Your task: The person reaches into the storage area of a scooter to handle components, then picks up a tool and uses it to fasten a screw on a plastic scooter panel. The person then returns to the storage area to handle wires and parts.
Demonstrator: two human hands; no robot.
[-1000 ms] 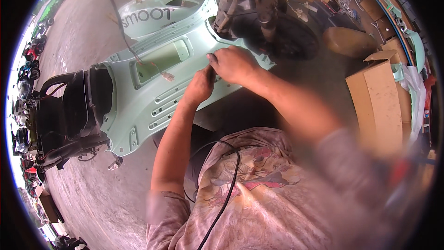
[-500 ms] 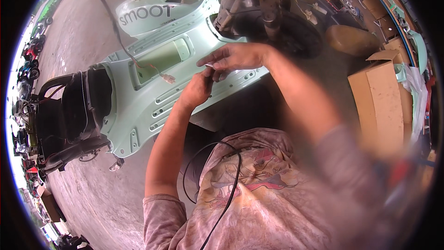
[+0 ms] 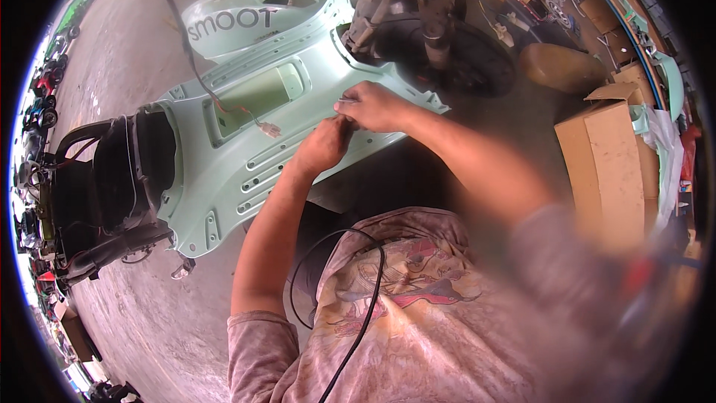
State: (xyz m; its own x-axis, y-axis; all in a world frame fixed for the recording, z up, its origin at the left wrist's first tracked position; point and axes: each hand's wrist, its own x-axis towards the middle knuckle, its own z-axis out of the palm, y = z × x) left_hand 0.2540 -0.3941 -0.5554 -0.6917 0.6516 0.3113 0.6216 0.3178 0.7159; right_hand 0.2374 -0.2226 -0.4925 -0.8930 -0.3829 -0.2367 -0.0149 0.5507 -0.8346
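Over the right part of a pale green scooter floorboard, my two hands meet. My right hand is closed in a pinch around a small shiny piece, too small to name. Just below and touching it, my left hand is closed, its fingertips hidden behind the knuckles. Whatever the left fingers grip does not show. To the left of them a white plug connector on a thin wire lies by the floorboard's rectangular opening.
Black scooter bodywork adjoins the floorboard's left end. Behind it rests a pale green panel; a front fork and dark wheel stand at the far right. Cardboard boxes line the right side. A dark cable hangs from above.
My right hand's fingers, spread before, have drawn together around the small piece. The left hand has shifted slightly right, and the hands remain in contact.
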